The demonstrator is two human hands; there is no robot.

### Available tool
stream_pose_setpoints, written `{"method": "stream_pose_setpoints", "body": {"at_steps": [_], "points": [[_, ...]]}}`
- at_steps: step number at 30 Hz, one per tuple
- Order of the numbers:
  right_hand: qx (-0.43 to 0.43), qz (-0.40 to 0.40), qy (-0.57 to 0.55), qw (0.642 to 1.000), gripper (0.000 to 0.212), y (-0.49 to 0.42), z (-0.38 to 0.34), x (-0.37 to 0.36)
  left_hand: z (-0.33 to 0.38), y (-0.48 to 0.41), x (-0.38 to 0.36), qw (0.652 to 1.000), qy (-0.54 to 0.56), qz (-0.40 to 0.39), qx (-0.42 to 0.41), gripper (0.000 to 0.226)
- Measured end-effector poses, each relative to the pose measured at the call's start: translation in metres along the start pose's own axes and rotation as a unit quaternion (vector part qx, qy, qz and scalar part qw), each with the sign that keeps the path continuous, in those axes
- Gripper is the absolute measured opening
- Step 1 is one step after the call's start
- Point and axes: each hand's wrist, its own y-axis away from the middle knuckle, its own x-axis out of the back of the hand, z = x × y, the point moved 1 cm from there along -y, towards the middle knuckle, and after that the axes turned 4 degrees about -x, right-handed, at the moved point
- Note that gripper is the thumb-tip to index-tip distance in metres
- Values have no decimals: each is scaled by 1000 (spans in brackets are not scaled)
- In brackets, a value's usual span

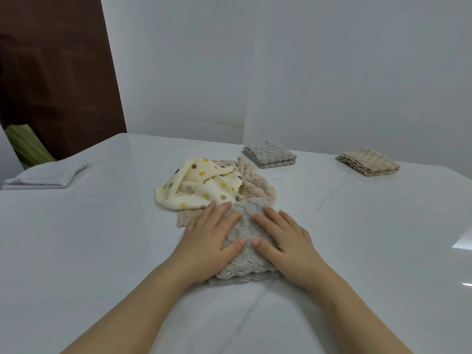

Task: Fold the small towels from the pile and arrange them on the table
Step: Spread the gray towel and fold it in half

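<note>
Grey towel (245,267) | left hand (207,241), right hand (283,241) flat atop | seemingly folded

I have both hands palm-down on the grey towel (242,267): left hand (204,244) on its left half, right hand (286,241) on its right half. Fingers straight, slightly spread. Thumbs angle inward, tips close together over the towel's middle. Bare forearms converge toward the towel.

Four folded towels (269,154), two crumpled towels (194,185), two hands (209,241).
</note>
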Motion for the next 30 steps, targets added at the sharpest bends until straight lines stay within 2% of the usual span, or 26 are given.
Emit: {"method": "stream_pose_setpoints", "body": {"at_steps": [3,11,14,16,18,20,22,24,26,28,30], "points": [[-31,-13,8,999,49,0,3,-1,-7,-1,-8,999,-18,-20,17,95],[-43,-12,40,998,48,0,4,-10,-1,4,-7,997,-63,-13,30,96],[-32,44,-12,998,45,5,4,-9,3,9,-4,996,-63,28,61,93],[-52,128,-71,988,41,11,5,-7,4,14,-1,991,-36,62,113,85],[-120,179,-93,972,43,16,6,-5,5,20,1,982,-26,73,174,79],[-183,172,-56,966,49,21,6,-6,7,25,4,972,-33,73,222,78],[-206,159,-15,965,45,23,5,-6,10,29,6,966,-31,69,247,72],[-205,159,-4,966,34,25,3,-4,12,32,7,966,-14,62,251,60],[-192,155,-15,969,32,26,2,-1,13,33,9,970,0,55,236,51],[-171,163,-46,971,31,27,1,2,14,33,14,976,17,58,210,44],[-154,166,-110,968,27,28,-1,3,13,34,15,975,78,79,194,34]]}}
